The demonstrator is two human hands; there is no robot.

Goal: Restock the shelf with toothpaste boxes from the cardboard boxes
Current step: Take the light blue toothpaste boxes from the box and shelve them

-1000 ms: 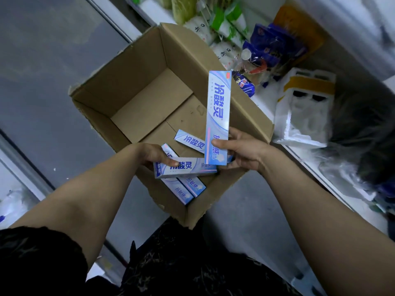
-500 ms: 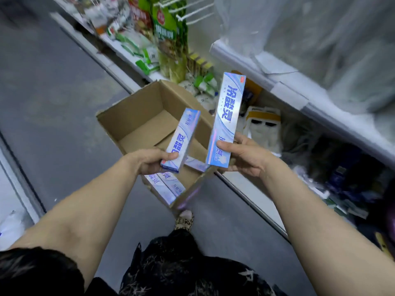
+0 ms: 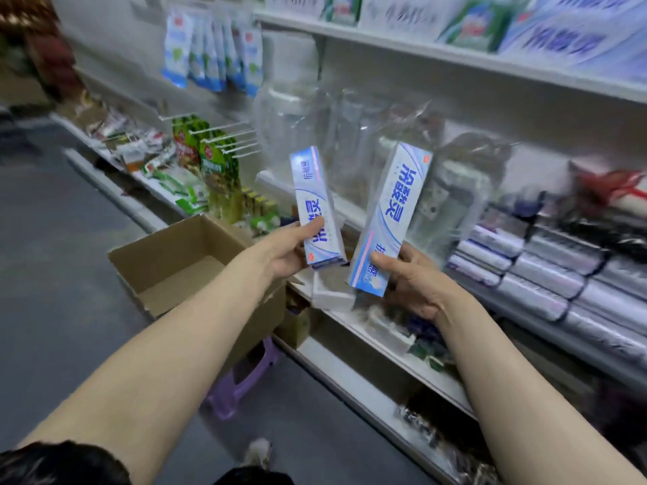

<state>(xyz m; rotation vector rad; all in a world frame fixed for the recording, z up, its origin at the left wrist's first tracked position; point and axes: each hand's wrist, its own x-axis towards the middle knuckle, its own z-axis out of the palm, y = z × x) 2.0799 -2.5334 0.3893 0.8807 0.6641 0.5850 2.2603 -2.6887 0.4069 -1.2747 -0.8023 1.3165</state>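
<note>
My left hand (image 3: 284, 252) grips a white-and-blue toothpaste box (image 3: 315, 204) by its lower end and holds it upright, with its print upside down. My right hand (image 3: 416, 280) grips a second, longer toothpaste box (image 3: 392, 218) by its lower end, tilted slightly right. Both boxes are raised in front of the store shelf (image 3: 455, 59). The open cardboard box (image 3: 168, 253) stands below and to the left of my left hand. More toothpaste boxes (image 3: 567, 36) of the same print lie on the top shelf at the upper right.
Clear plastic containers (image 3: 350, 134) stand on the middle shelf behind the boxes. Wrapped rolls (image 3: 546, 271) are stacked at the right. Bags hang on hooks (image 3: 213, 50) at upper left. A purple stool (image 3: 241, 376) sits under the cardboard box. Grey floor (image 3: 52, 274) spreads left.
Both hands have risen from the cardboard box with a toothpaste box each. The view has swung up from the floor to the shelves.
</note>
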